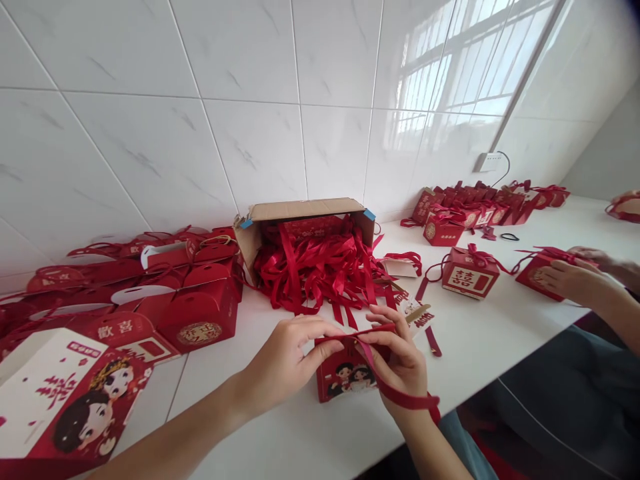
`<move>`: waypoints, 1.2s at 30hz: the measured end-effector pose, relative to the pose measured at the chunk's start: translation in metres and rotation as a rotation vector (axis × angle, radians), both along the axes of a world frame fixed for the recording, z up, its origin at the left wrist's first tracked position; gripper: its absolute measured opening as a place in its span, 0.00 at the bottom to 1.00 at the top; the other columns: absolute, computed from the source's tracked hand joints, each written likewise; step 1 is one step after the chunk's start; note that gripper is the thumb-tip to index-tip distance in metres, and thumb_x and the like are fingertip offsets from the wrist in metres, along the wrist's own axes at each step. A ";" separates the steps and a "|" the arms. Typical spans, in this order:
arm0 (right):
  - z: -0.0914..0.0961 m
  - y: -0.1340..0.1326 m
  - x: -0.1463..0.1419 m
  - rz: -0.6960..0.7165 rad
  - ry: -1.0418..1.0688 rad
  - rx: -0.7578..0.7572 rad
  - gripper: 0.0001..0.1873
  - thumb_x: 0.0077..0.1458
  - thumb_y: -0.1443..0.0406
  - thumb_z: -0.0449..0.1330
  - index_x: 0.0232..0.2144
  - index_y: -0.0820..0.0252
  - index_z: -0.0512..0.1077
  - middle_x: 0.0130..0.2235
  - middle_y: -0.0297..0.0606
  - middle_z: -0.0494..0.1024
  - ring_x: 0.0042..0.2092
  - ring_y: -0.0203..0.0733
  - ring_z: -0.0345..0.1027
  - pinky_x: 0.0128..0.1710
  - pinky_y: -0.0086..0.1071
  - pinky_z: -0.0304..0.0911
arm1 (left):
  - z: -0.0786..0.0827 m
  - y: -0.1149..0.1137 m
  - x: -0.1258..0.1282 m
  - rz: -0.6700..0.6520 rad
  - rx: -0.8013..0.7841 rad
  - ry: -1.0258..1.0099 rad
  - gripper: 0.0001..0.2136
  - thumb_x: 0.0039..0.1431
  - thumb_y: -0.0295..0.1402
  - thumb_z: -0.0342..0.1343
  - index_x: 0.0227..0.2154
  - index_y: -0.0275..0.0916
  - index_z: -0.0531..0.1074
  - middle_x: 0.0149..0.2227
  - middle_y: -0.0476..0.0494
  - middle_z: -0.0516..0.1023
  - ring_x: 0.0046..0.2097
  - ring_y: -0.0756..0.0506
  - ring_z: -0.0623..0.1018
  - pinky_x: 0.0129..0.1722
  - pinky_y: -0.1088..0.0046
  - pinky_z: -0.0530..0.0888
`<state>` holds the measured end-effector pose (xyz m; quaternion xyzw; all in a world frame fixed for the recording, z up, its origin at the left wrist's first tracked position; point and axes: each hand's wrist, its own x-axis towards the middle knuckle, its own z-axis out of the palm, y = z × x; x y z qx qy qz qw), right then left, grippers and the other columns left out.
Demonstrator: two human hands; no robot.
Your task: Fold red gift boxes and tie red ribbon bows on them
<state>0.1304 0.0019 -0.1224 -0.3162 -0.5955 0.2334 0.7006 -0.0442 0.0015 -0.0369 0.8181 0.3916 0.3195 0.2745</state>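
A small red gift box [345, 380] printed with two cartoon figures stands upright on the table in front of me. Over its top, a red ribbon [400, 396] runs between both hands and hangs down in a loop across my right wrist. My left hand [295, 350] pinches the ribbon at the box's top edge, thumb against forefinger. With bent fingers, my right hand [400, 353] grips the ribbon a little to the right. The exact crossing of the ribbon is partly hidden behind my fingers.
A cardboard carton [305, 211] full of red ribbons lies against the tiled wall. Red boxes [200, 313] crowd the left; finished-looking boxes [470, 272] with bows stand right. Printed tags [417, 313] lie beside my right hand. A co-worker's hands [575, 277] hold another box at far right.
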 end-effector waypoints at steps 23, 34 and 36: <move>0.036 -0.042 0.006 0.996 0.000 -0.805 0.17 0.39 0.59 0.72 0.31 0.59 0.74 0.31 0.33 0.76 0.32 0.36 0.68 0.30 0.26 0.66 | 0.030 -0.028 -0.021 -0.339 0.356 0.206 0.26 0.56 0.16 0.47 0.52 0.51 0.70 0.55 0.47 0.74 0.50 0.47 0.78 0.48 0.77 0.77; 0.051 -0.071 0.013 0.424 -0.189 -0.459 0.10 0.53 0.65 0.64 0.30 0.56 0.64 0.28 0.30 0.67 0.29 0.33 0.61 0.28 0.26 0.59 | 0.021 -0.037 -0.010 -0.052 0.381 -0.004 0.13 0.56 0.20 0.57 0.40 0.46 0.75 0.42 0.49 0.82 0.42 0.49 0.81 0.43 0.77 0.78; 0.051 -0.072 0.014 0.306 -0.279 -0.292 0.10 0.54 0.66 0.63 0.30 0.55 0.63 0.29 0.31 0.67 0.30 0.35 0.61 0.28 0.28 0.59 | 0.023 -0.039 -0.008 -0.029 0.264 -0.049 0.11 0.57 0.21 0.57 0.37 0.44 0.76 0.40 0.50 0.82 0.40 0.51 0.81 0.41 0.80 0.77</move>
